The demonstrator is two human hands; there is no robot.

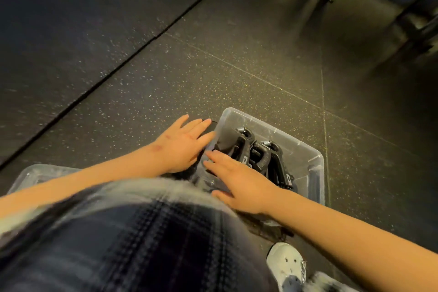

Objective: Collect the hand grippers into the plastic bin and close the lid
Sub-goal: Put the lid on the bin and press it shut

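Plaid garment (142, 232) nearest. Left hand (182, 143), right hand (240, 185) outstretched, fingers straight, empty, at plastic bin (305, 163) holding hand grippers (263, 154).

No legible text, number or sign found. Two small white marks (244, 159) noted on the black handles of the hand grippers (260, 156), right of centre in the lower frame, inside the plastic bin (316, 156). Both marks are too small and blurred to read.

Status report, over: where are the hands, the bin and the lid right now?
Left hand and right hand open, at near end of clear plastic bin. Black hand grippers inside. Clear lid off, on floor at left.
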